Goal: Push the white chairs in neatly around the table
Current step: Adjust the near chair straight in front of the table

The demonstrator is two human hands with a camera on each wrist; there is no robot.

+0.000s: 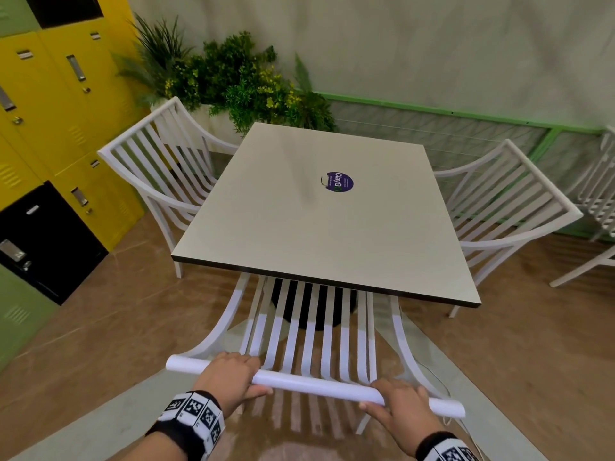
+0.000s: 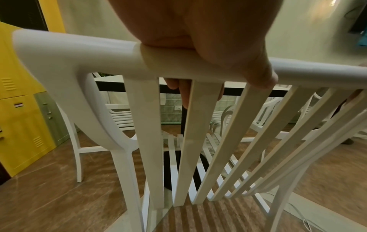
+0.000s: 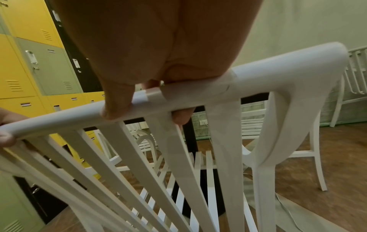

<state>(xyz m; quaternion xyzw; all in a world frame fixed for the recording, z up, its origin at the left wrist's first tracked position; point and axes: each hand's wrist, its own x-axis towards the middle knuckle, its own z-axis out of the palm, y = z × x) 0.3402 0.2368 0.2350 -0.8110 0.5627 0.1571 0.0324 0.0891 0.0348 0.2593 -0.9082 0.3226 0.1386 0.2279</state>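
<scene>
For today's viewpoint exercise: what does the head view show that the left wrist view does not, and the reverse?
Only the head view shows the tabletop's purple sticker, the plants and the right hand. Only the left wrist view shows the left hand's fingertips curled behind the top rail, and a wall socket. Both show the left hand holding the near chair, and the yellow lockers.

Yellow lockers (image 1: pixel 66 104) — potted greenery (image 1: pixel 239 81) beside them

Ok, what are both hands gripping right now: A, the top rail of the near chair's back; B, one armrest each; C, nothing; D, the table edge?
A: the left hand and right hand each curl round the near chair's top rail.
</scene>
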